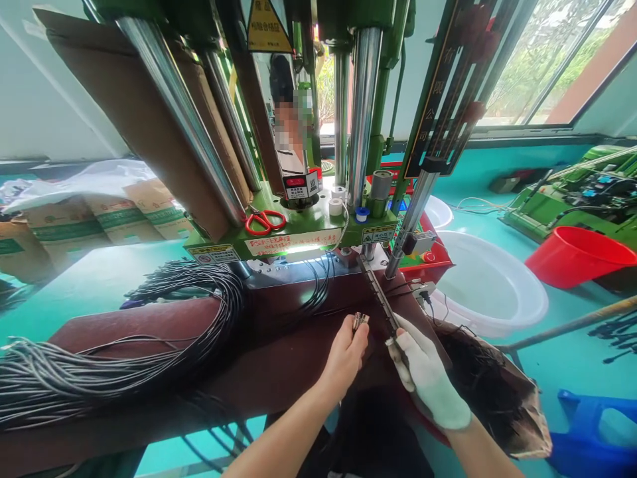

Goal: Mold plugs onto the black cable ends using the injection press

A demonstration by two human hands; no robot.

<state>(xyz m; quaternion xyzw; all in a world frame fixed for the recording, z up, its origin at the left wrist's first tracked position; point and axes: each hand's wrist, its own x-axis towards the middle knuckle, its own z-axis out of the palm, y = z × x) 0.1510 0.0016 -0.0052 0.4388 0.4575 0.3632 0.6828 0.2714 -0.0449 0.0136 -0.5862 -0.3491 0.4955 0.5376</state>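
My bare left hand (344, 352) is closed, pinching a few small shiny metal connector pieces (361, 320) between thumb and fingers. A white glove covers my right hand (428, 372), which is wrapped round the near end of a long, narrow metal bar (378, 289) with notches along it. The bar slants away from me, its far end close to the base of the green press (318, 229). Both hands are above the near side of the dark red table (279, 358), the left one a little left of the bar. Several black cables (318, 285) hang from the press's lit slot.
A big coil of black cable (219, 332) covers the table's left part. Red-handled scissors (265, 222) lie on the press. At right are a red control box (428, 259), a white tub (492, 285), a paper sack of black scraps (497, 392) and a blue stool (592, 431).
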